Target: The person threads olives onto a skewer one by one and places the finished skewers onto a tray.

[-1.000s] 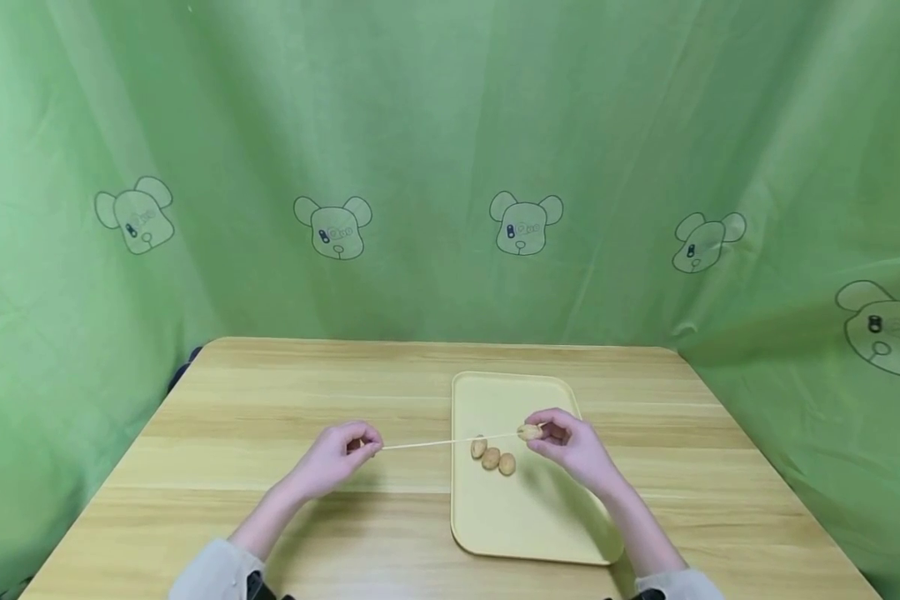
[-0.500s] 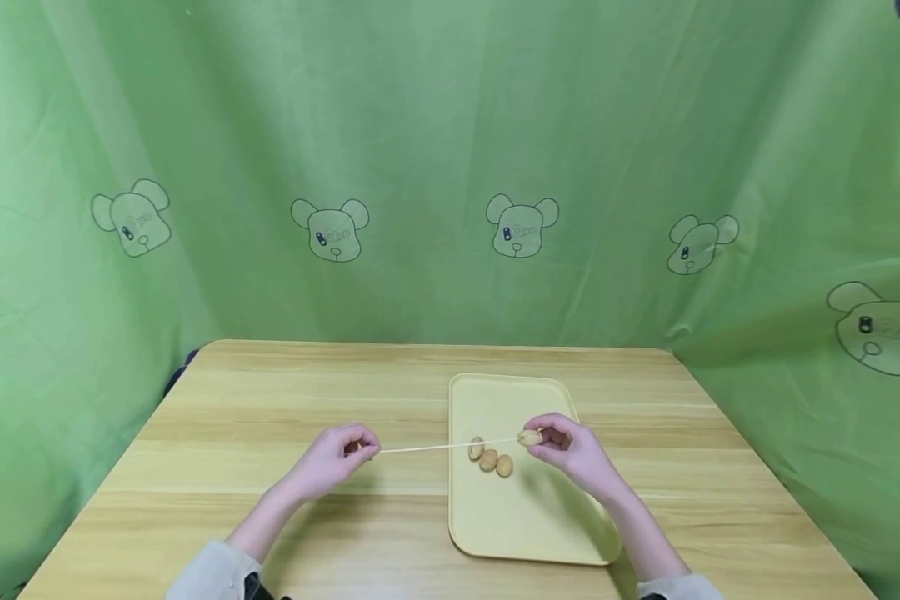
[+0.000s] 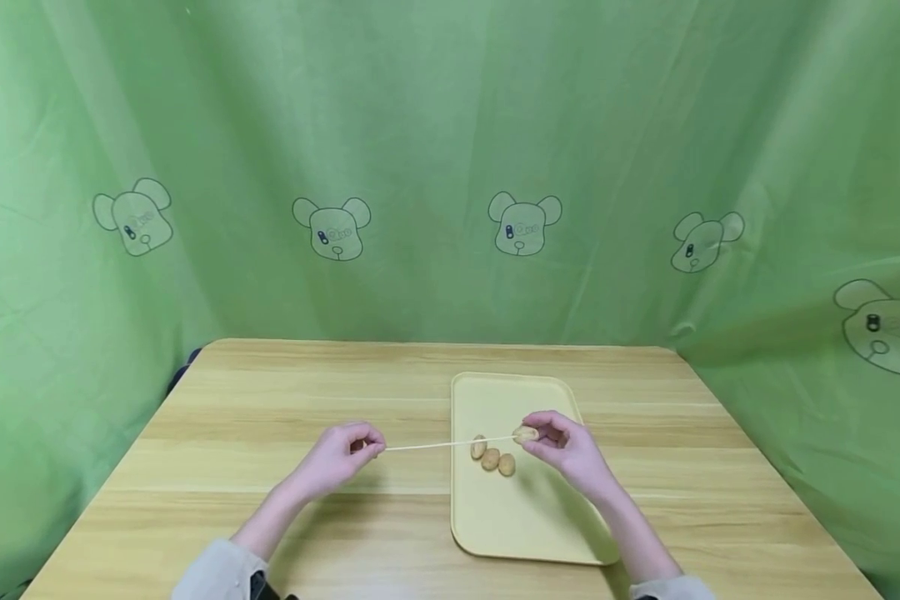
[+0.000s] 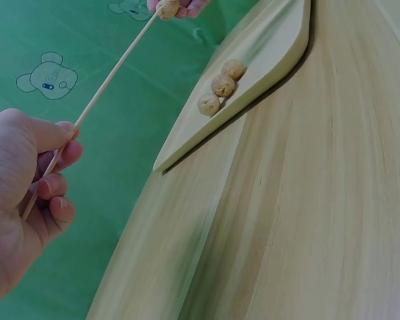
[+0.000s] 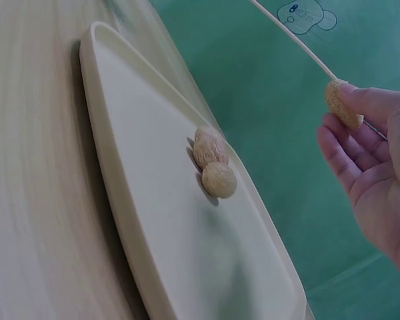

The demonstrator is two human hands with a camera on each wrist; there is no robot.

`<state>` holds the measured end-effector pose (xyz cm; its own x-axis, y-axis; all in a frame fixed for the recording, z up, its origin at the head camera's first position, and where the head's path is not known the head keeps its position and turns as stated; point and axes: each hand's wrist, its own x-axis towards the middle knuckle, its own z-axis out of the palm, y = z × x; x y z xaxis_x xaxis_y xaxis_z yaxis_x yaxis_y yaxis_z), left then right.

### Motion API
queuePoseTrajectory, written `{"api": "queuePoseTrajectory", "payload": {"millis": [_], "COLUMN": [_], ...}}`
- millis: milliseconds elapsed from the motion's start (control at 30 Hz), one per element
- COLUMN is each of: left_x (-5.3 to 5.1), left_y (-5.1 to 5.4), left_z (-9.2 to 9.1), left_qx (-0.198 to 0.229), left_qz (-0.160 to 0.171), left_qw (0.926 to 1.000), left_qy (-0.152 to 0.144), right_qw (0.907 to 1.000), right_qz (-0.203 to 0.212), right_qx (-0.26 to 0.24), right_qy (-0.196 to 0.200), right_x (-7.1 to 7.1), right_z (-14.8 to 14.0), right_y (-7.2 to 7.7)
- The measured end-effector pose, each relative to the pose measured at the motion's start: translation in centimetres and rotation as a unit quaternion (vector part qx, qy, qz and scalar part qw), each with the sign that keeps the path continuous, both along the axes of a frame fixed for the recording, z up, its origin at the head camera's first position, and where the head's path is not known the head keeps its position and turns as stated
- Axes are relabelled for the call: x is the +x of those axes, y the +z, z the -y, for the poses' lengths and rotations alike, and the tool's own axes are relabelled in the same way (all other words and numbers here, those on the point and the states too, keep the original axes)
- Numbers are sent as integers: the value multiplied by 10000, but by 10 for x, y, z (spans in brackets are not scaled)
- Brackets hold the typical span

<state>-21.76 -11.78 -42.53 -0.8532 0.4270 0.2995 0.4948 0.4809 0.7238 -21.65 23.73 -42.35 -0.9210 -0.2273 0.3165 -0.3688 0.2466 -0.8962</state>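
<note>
My left hand [image 3: 342,454] pinches a thin wooden skewer [image 4: 113,70] near one end; in the left wrist view its tail runs across the curled fingers. The skewer points right, over the tray, to a tan, wrinkled, oval ball [image 5: 343,105]. Between thumb and fingers, my right hand [image 3: 566,450] holds this ball at the skewer's far end. A thin glint shows beyond the ball in the right wrist view; I cannot tell whether it is the skewer's tip. Below, three similar balls [image 3: 491,459] lie in a row on the pale yellow tray [image 3: 525,517].
The tray lies on a wood-grain table [image 3: 345,367], right of its middle. A green curtain [image 3: 420,125] with bear-head prints hangs behind and at both sides of the table.
Both hands have come slightly closer together: the right hand with its ball has shifted a little left, the left hand with the skewer a little right. The balls on the tray stay put.
</note>
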Motion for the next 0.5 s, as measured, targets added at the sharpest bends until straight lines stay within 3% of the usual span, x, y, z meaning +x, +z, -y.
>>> {"api": "queuePoseTrajectory", "payload": {"millis": [167, 500], "left_x": [0, -1], "left_y": [2, 0], "left_z": [-1, -5], "left_qx": [70, 125], "left_qz": [41, 83], "left_qw": [9999, 9999], "left_qy": [71, 50], "right_qw": [9994, 9983], "right_qz": [206, -167], "right_qx": [-284, -504], "right_qy": [-20, 260], "right_x": [1, 1], "right_z": [5, 11], "right_y": [1, -1]}}
